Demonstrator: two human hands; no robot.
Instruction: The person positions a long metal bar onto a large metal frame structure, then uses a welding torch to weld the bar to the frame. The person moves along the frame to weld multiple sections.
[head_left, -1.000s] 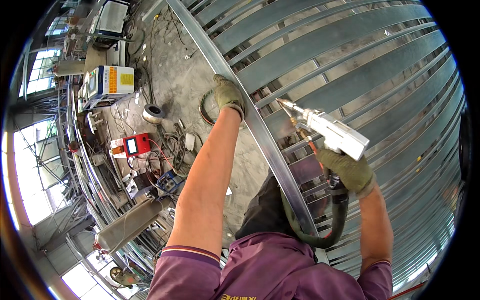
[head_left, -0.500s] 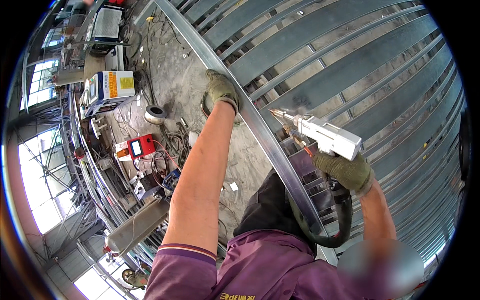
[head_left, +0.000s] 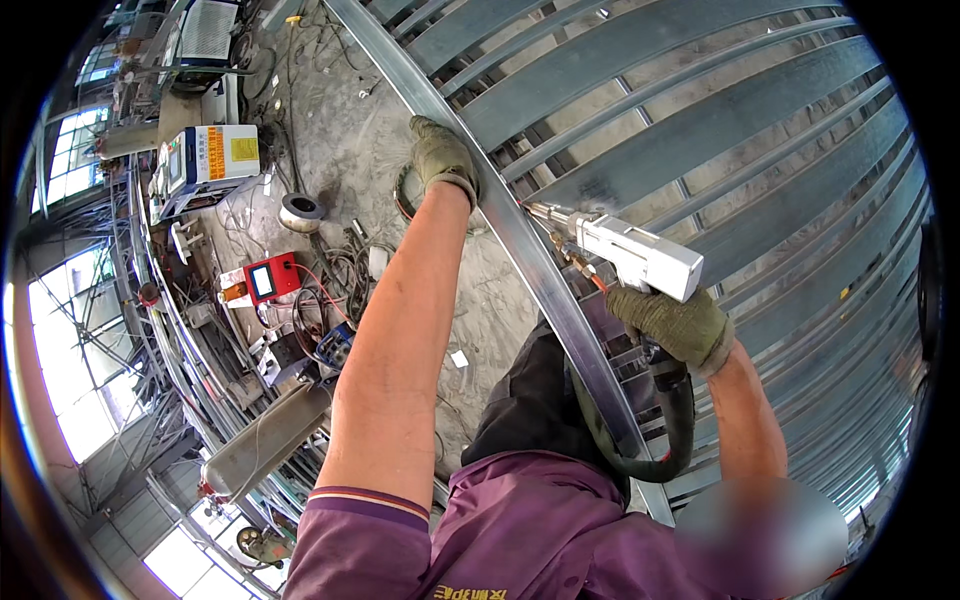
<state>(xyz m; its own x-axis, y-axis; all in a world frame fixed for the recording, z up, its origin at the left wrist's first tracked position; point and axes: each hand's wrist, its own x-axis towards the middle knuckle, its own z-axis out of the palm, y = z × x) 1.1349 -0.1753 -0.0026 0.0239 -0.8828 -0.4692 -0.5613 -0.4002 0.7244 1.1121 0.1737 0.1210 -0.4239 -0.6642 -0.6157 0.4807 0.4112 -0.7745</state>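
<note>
My left hand [head_left: 443,160], in a green work glove, is closed over the outer edge of a long galvanized metal rail [head_left: 548,290]. My right hand [head_left: 672,326], gloved the same, is wrapped round the grip of a white handheld welding gun [head_left: 638,252]. The gun's narrow nozzle points to the upper left, its tip by the inner side of the rail, near the end of a flat metal slat [head_left: 690,135]. A dark smudge marks that slat just above the nozzle. A thick black hose [head_left: 682,425] loops down from the gun's grip across the rail.
Many parallel slats and tubes fill the right side. On the floor at left are a wire spool [head_left: 302,212], a red box with a screen [head_left: 272,277], tangled cables [head_left: 345,285] and a white-and-blue machine [head_left: 212,158]. Metal profiles [head_left: 190,360] are stacked farther left.
The welding gun in my right hand has moved left and slightly up, bringing its nozzle tip to the rail. My left hand keeps its hold on the rail.
</note>
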